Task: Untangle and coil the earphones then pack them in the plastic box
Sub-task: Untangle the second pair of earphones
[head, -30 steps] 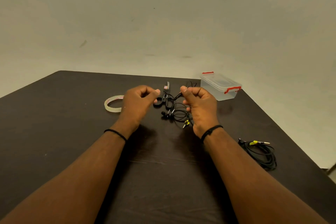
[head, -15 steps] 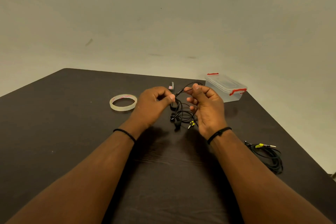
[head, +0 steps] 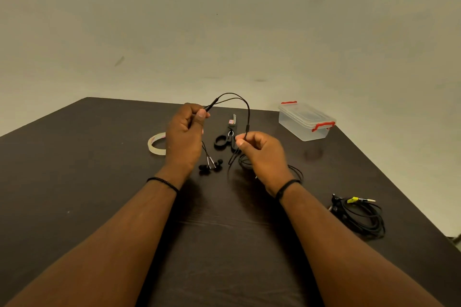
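Above the dark worktop the person holds the earphones with both hands, and the thin black cable makes an arch between them. The left hand pinches the cable near the small splitter piece, thumb pressed against curled fingers, and the two earbuds hang below it, at or just above the worktop. The right hand pinches the cable lower down with thumb and forefinger, and the rest of the cable lies in loose loops under this hand. The cable looks very light, soft and limp, so it will likely fall into new loops when it is released, and it can slip through a weak pinch. It seems better to hold it at the splitter or the plug, not at the thin joints by the earbuds, which may be fragile. The box stands closed near the far right corner, and a second cable bundle lies at the right.
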